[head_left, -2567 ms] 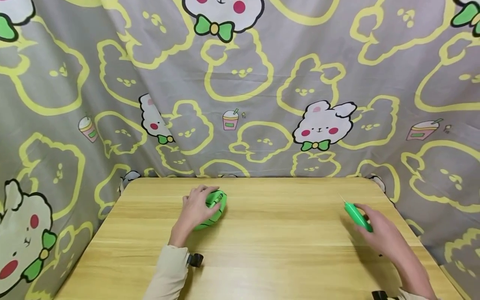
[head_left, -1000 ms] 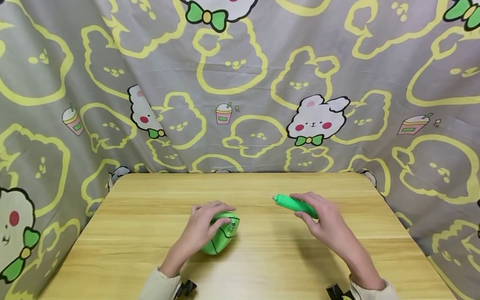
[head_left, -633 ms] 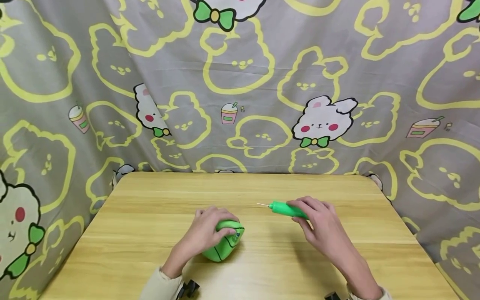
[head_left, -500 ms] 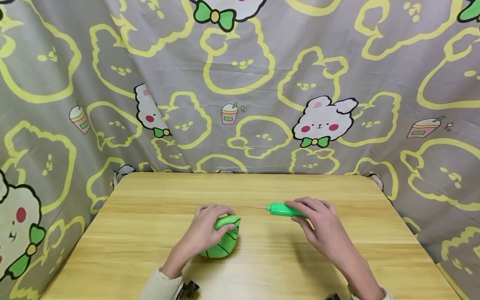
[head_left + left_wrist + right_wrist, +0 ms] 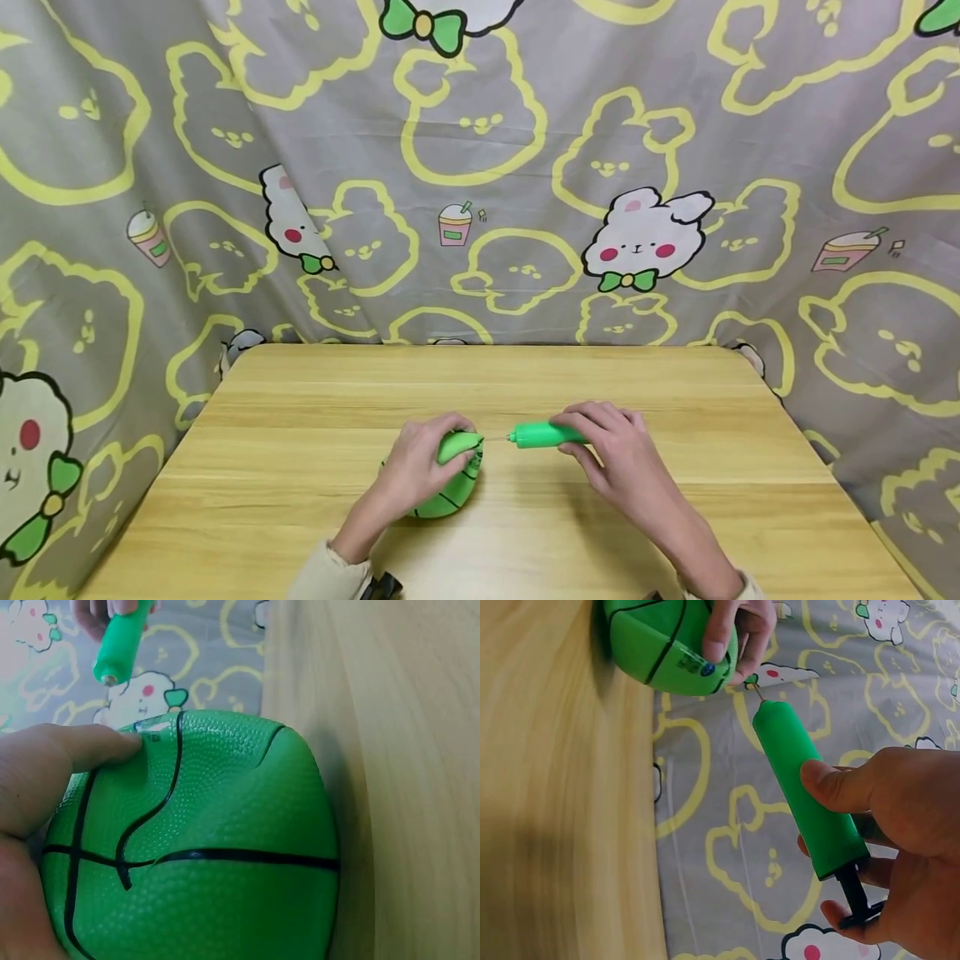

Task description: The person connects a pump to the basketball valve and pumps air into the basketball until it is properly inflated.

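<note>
A green, partly deflated ball (image 5: 225, 825) with black lines and a dented side rests on the table. My left hand (image 5: 420, 462) grips it, with the thumb on its side near a printed label. My right hand (image 5: 615, 450) holds a green hand pump (image 5: 542, 434) level above the table, needle towards the ball. In the right wrist view the pump's barrel (image 5: 799, 784) lies between thumb and fingers, and its black handle (image 5: 859, 900) is near the lower fingers. The needle (image 5: 760, 691) points at the ball's edge; whether its tip touches cannot be told.
The wooden table (image 5: 300, 400) extends around both hands. A grey curtain (image 5: 517, 167) with yellow outlines and cartoon rabbits hangs behind and beside it. A black wrist device (image 5: 384, 586) sits by the left sleeve.
My right hand has brought the pump leftwards from the table's right side, so its needle is now close to the ball. My left hand has drawn the ball nearer and turned it.
</note>
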Available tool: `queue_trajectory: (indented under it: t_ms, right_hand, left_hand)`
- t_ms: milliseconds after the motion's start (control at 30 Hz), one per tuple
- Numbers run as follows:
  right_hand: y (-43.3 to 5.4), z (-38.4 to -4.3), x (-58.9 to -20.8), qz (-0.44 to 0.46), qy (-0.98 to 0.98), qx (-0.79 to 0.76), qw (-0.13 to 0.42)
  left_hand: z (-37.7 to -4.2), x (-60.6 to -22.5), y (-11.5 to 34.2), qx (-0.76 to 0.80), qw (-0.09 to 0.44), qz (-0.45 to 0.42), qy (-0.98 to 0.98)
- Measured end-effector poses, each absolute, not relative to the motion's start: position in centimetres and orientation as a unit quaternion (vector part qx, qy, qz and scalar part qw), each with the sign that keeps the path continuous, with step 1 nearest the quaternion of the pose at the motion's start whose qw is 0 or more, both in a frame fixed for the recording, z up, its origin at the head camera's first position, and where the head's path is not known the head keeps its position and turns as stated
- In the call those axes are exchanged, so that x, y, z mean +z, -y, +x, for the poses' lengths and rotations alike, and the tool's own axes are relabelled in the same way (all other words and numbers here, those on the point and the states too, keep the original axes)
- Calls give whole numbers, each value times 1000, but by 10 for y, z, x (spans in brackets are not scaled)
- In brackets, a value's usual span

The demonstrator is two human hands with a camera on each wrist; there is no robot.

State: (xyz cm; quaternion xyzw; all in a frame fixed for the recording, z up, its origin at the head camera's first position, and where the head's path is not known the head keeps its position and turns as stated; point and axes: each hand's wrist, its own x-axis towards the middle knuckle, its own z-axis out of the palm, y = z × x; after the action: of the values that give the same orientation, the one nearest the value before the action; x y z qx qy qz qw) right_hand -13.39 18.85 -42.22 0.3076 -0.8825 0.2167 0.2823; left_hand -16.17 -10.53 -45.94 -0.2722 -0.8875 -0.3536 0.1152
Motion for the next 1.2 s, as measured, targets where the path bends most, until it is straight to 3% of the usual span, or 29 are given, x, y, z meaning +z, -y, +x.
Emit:
queue_trajectory:
  t_ms: [600,1200]
  right_hand:
    - [-181,-137,-430,325,878,187,296]
    - [-179,-145,-425,338,888,161,265]
  left_hand:
    - [-154,-465,93,-276,165,-265,909]
    - [-151,-474,89,-192,200,-266,923]
